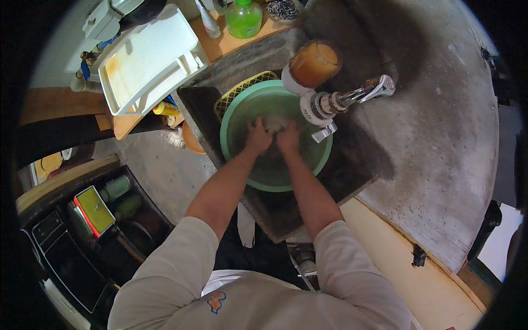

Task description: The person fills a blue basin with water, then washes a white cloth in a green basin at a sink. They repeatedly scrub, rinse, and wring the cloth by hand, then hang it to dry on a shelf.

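Both my hands are dipped into cloudy water in a round green plastic basin (228,159). My left hand (259,137) has its fingers spread near the middle of the basin. Close beside it, my right hand (288,136) is blurred at the fingers by the water. Between the fingertips lies a pale, blurred patch (274,122); I cannot tell whether it is a submerged thing or stirred water, nor whether either hand grips anything. The basin stands in a dark stone sink (284,225).
Over the basin's right rim juts a tap (330,101) with a water filter (314,65). A yellow plastic basket (237,88) is wedged behind the basin. At the back left, a white tray (148,62) and a bottle of green liquid (244,20) rest on a wooden shelf (225,43).
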`<state>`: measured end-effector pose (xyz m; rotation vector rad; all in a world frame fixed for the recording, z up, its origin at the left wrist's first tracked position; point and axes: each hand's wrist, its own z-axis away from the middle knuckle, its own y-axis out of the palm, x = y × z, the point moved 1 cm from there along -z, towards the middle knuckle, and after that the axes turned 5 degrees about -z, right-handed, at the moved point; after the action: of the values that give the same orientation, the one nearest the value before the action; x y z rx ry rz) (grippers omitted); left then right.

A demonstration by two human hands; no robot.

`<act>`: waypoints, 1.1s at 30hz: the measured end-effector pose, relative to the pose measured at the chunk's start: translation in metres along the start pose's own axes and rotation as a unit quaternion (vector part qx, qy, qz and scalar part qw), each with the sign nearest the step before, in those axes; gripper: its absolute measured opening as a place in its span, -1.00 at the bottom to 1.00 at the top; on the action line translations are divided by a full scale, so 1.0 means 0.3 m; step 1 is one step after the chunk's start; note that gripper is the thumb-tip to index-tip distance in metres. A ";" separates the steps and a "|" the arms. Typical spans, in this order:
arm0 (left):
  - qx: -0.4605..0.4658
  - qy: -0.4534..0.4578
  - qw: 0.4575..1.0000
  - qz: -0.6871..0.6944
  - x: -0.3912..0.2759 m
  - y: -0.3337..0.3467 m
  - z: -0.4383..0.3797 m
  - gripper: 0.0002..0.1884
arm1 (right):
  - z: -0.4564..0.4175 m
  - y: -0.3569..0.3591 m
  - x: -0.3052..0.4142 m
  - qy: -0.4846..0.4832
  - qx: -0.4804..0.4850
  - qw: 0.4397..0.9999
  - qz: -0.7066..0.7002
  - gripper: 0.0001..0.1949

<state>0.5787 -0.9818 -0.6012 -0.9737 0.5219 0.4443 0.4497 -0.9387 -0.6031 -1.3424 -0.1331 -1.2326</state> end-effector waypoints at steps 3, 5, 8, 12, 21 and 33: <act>0.015 -0.041 0.985 0.167 0.087 0.121 -0.066 -0.42 | 0.028 -0.043 0.053 0.286 0.082 0.890 -0.346 -0.57; 0.115 -0.128 0.922 0.347 0.075 0.108 -0.048 -0.51 | 0.064 -0.099 0.099 0.322 0.131 0.858 -0.379 -0.56; 0.263 -0.254 0.758 0.541 -0.019 -0.022 0.031 -0.50 | 0.131 -0.162 0.158 0.254 0.199 0.900 -0.293 -0.50; 0.228 -0.140 0.780 0.566 0.041 0.141 -0.040 -0.44 | 0.114 -0.148 0.261 0.027 0.104 0.987 0.118 -0.54; 0.052 -0.114 0.992 -0.027 -0.026 -0.057 0.078 -0.43 | -0.109 -0.173 0.112 -0.451 0.126 0.837 0.282 -0.82; -0.009 -0.277 0.849 0.450 -0.002 0.106 0.109 -0.04 | -0.087 0.061 -0.040 0.273 0.398 0.769 -0.420 -0.63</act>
<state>0.5670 -0.9382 -0.6067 -0.5136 0.4140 1.5291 0.4435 -0.9563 -0.6314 -0.0823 -0.8104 -1.9481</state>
